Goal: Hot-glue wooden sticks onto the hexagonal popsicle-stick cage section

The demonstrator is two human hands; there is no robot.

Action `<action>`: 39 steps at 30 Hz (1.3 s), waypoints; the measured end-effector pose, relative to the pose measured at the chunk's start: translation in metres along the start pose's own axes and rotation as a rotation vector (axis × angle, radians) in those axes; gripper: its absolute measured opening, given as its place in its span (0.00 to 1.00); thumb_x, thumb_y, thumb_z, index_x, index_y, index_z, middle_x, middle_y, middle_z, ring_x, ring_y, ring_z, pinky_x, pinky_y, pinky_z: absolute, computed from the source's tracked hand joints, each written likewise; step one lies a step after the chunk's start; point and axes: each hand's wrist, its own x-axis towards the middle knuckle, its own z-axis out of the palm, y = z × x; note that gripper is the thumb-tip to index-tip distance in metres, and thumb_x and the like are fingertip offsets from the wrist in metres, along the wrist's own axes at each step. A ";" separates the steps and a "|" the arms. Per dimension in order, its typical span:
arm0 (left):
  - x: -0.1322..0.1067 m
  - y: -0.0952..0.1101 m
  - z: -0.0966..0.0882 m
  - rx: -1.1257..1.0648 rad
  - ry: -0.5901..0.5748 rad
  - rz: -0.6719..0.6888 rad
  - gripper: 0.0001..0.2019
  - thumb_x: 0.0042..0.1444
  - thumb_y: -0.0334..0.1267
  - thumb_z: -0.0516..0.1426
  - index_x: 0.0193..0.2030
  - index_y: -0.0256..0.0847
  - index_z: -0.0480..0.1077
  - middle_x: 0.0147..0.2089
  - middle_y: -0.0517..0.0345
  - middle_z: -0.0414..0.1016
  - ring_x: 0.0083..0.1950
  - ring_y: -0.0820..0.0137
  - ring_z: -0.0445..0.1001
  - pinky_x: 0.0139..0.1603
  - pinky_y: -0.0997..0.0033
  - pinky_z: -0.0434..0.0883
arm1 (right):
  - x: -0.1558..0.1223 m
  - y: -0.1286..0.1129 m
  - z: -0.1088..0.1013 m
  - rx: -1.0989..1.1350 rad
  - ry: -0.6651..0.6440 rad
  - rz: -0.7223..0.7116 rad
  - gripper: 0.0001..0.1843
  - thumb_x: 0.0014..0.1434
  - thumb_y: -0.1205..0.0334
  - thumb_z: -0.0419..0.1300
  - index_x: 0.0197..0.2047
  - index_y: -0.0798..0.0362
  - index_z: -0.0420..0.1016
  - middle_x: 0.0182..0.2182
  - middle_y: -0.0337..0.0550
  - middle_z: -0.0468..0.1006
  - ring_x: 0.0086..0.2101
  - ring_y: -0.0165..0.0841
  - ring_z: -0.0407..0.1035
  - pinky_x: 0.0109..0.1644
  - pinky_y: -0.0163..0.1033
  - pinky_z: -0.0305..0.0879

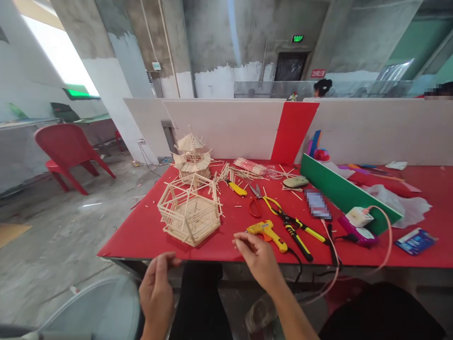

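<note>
My left hand (pixel 158 289) hovers at the table's front edge, below the wooden-stick frame. Its fingers are loosely curled and slightly apart, with nothing visible in them. My right hand (pixel 260 262) is over the edge beside the yellow glue gun (pixel 268 233), thumb and fingertips pinched together; anything between them is too small to make out. The six-sided frame (pixel 191 212) of thin sticks stands on the red table, touched by neither hand. Behind it rises a tiered stick pagoda (pixel 192 158) with flared roofs.
Loose sticks (pixel 224 174), a yellow utility knife (pixel 237 189), red-handled scissors (pixel 255 200) and yellow-black pliers (pixel 297 226) lie on the red table (pixel 141 231). A phone (pixel 317 204), green board (pixel 339 189) and charging cable (pixel 391 231) are to the right. A bin (pixel 95 309) stands lower left.
</note>
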 end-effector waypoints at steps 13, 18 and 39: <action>-0.008 0.018 0.104 0.147 -0.756 0.236 0.20 0.65 0.49 0.54 0.58 0.44 0.74 0.62 0.47 0.74 0.66 0.57 0.69 0.68 0.54 0.64 | 0.149 -0.022 -0.058 -0.701 -0.257 0.002 0.10 0.59 0.58 0.62 0.41 0.50 0.83 0.40 0.41 0.85 0.42 0.36 0.77 0.48 0.37 0.68; 0.004 0.015 0.149 0.111 -0.868 0.160 0.25 0.66 0.52 0.51 0.64 0.45 0.69 0.70 0.46 0.64 0.73 0.56 0.59 0.72 0.48 0.56 | 0.213 -0.016 -0.110 -0.905 -0.140 0.149 0.15 0.66 0.54 0.60 0.50 0.54 0.76 0.48 0.45 0.79 0.45 0.36 0.74 0.52 0.46 0.71; 0.039 0.004 0.237 0.027 -0.775 0.070 0.27 0.67 0.55 0.49 0.67 0.45 0.63 0.72 0.46 0.60 0.74 0.56 0.55 0.73 0.46 0.53 | 0.350 0.027 -0.120 -1.426 -0.103 0.115 0.20 0.67 0.53 0.60 0.58 0.53 0.70 0.55 0.48 0.73 0.49 0.38 0.72 0.52 0.50 0.72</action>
